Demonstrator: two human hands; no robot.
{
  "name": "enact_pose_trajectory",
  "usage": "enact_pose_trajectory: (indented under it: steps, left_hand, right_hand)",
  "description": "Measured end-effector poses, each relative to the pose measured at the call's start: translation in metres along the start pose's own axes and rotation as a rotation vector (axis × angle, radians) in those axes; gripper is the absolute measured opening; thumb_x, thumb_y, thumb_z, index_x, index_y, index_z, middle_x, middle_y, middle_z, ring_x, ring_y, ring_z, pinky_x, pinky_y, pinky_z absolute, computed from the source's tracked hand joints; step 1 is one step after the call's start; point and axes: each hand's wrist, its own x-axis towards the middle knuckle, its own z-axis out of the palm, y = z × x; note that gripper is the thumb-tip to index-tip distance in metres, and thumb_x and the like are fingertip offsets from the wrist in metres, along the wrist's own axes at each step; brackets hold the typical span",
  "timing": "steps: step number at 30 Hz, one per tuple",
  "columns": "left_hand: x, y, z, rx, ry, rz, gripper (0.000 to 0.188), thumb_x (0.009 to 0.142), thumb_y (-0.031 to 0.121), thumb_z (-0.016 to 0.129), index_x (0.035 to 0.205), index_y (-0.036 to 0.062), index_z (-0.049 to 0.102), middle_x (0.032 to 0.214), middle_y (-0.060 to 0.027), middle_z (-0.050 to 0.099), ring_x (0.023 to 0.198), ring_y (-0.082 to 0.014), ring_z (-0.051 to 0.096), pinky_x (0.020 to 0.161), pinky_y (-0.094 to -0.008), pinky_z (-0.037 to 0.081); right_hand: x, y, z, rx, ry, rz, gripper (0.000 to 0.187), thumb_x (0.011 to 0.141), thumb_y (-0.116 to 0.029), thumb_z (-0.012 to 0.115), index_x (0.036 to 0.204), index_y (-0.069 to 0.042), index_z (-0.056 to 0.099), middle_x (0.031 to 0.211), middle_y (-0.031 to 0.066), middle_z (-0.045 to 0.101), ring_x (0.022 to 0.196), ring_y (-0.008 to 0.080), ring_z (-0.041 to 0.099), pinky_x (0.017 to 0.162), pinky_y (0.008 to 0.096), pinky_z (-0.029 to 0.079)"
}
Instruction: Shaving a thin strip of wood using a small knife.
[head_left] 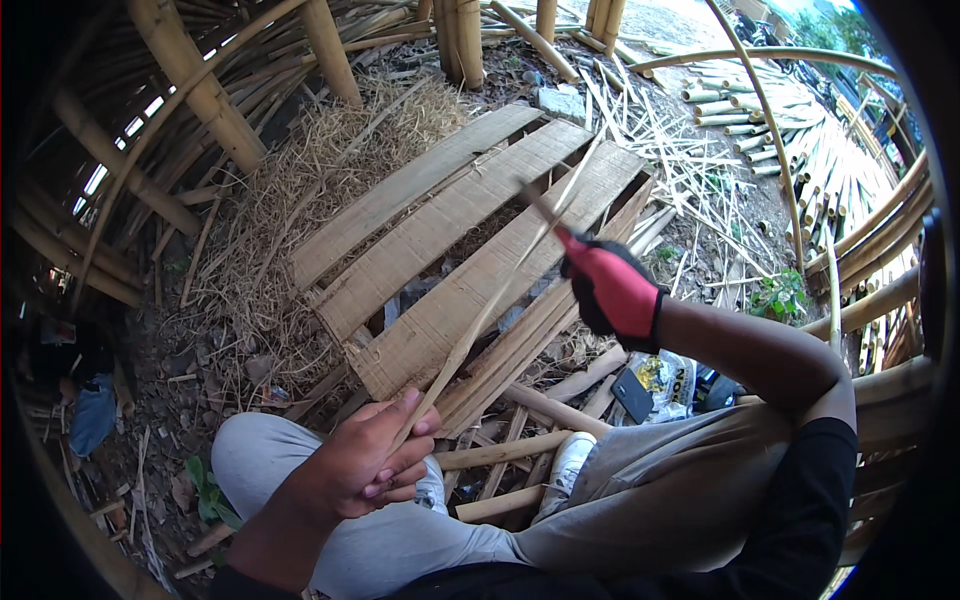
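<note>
Head view showed the bare left hand (385,455), fingers wrapped firmly around a long, pale bamboo strip (458,352) slanting over the slatted wooden table (450,222). The red-and-black gloved right hand (615,295) clenched a motion-blurred knife (542,208), handle mostly hidden. One clear plastic packet's (680,385) yellow contents (652,373) were indistinct.

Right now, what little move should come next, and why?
Maybe rest the knife gently on the stick: the gloved right hand holds the knife, which crosses the stick in this view, and the bare left hand grips the stick's near end. Whether they touch, I can't tell.
</note>
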Motion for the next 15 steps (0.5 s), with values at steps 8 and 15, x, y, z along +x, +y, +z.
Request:
enact_pose_trajectory:
  steps: [8,15]
  left_hand:
    - [0.006,-0.005,0.007,0.018,-0.002,-0.001,0.036,0.104,0.039,0.027,0.084,0.0112,0.039,0.043,0.0032,0.030,0.029,-0.0069,0.024,0.030,-0.0204,0.019]
    - [0.005,-0.004,0.006,-0.002,0.000,0.006,0.034,0.104,0.038,0.028,0.085,0.0118,0.039,0.043,0.0034,0.030,0.029,-0.0070,0.024,0.030,-0.0199,0.020]
  right_hand:
    - [-0.007,-0.005,0.010,-0.142,-0.077,0.007,0.039,0.096,-0.046,0.046,0.083,-0.010,0.054,0.055,-0.0060,0.039,0.038,0.0073,0.033,0.036,0.0254,0.027]
    - [-0.012,0.004,0.002,-0.281,-0.509,0.099,0.039,0.096,-0.046,0.046,0.081,-0.011,0.053,0.054,-0.0050,0.037,0.039,0.0075,0.036,0.036,0.0266,0.029]
